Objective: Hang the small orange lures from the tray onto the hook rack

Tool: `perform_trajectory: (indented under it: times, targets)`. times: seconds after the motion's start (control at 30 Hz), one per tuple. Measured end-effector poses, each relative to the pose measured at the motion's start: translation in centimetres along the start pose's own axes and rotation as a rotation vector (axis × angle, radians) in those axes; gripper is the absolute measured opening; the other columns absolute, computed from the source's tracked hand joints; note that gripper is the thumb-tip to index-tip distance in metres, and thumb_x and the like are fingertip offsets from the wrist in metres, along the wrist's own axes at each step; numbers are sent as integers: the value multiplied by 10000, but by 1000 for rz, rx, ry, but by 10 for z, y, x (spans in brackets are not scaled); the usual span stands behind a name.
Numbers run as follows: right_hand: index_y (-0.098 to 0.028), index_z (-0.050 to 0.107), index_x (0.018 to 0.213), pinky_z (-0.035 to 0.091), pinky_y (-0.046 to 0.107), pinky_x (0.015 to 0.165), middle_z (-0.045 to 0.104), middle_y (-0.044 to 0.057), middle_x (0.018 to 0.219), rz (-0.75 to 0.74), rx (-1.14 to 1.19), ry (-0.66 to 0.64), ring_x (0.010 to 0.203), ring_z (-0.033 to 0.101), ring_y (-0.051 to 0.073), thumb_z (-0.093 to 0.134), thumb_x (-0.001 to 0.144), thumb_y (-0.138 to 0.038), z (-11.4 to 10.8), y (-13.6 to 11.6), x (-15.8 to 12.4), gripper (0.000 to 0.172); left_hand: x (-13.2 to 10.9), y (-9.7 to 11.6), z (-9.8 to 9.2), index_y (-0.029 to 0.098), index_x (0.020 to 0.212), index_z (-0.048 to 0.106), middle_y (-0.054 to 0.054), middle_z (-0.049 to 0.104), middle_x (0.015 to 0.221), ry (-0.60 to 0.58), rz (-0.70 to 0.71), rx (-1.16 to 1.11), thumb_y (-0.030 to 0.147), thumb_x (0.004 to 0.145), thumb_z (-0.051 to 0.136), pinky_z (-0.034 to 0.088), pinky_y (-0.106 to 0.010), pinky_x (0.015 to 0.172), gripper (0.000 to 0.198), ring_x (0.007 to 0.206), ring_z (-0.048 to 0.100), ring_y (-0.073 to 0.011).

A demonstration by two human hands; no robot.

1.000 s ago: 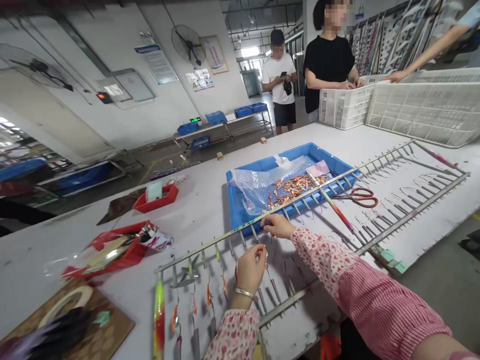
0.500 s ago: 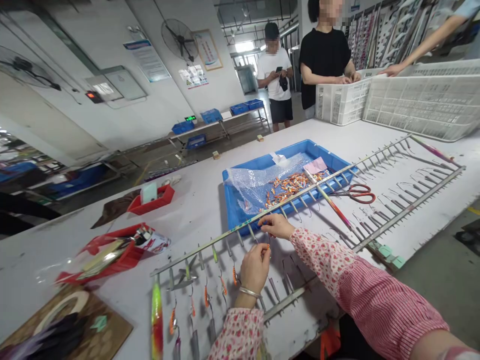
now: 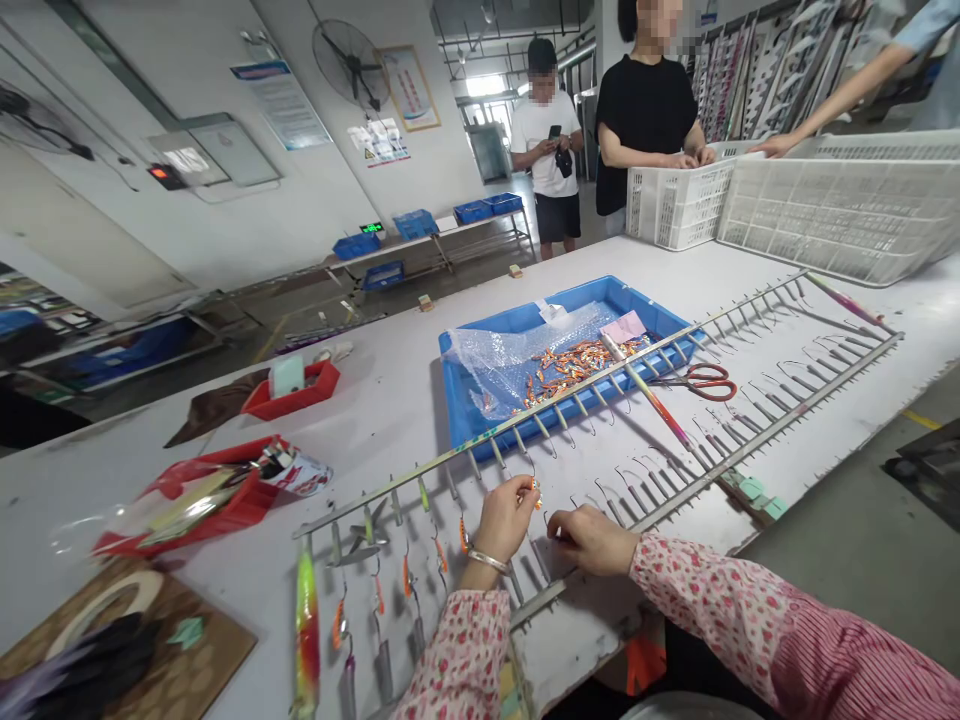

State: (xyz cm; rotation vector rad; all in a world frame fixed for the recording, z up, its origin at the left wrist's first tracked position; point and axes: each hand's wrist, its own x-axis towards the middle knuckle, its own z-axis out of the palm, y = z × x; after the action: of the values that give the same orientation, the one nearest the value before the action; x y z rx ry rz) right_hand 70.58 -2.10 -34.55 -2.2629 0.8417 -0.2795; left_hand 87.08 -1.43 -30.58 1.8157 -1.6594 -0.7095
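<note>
My left hand (image 3: pixel 504 520), with a bracelet at the wrist, pinches a small orange-and-silver fishing lure (image 3: pixel 536 492) between thumb and fingers. It sits inside a long metal rack (image 3: pixel 420 468) with two toothed rails. My right hand (image 3: pixel 598 540) is curled low beside it, its fingertips closed at a wire hook (image 3: pixel 546 520) near the lower rail. To the left, several orange lures (image 3: pixel 408 577) hang between the upper hooks and the lower ones. Behind the rack, a blue tray (image 3: pixel 450 400) contains a pile of orange lures (image 3: pixel 574 368) on bubble wrap.
Red-handled scissors (image 3: pixel 709 382) lie right of the tray. Red bins (image 3: pixel 255 510) and a brown board (image 3: pixel 217 655) are on the left. White crates (image 3: pixel 832 205) stand at the far right, where a person in black (image 3: pixel 649 110) and another person's arm (image 3: pixel 847 105) reach in.
My right hand has moved down from the upper rail to the lower hooks. My left hand keeps the lure and stays near the same spot. The view has shifted slightly.
</note>
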Motion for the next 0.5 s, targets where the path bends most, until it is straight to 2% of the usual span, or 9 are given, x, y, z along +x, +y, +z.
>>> perform_trajectory:
  times: [0.2,0.5]
  targets:
    - [-164,462,1088,382,205,636,671,14,755,6,189,29,683,579,129,443,724,-45,-2,3,-2,383,-13,-3,-5,160,735,587,-4,606,644,-51,12,-14,276,759,461,367,-228,607,172,614,542,-129]
    - [-188,414,1024,372,195,567,658,-18,737,-16,334,43,549,527,94,419,725,-39,2,5,-3,334,-18,-3,1,163,681,561,16,542,598,-79,35,-14,282,766,452,340,-216,567,182,576,482,-115]
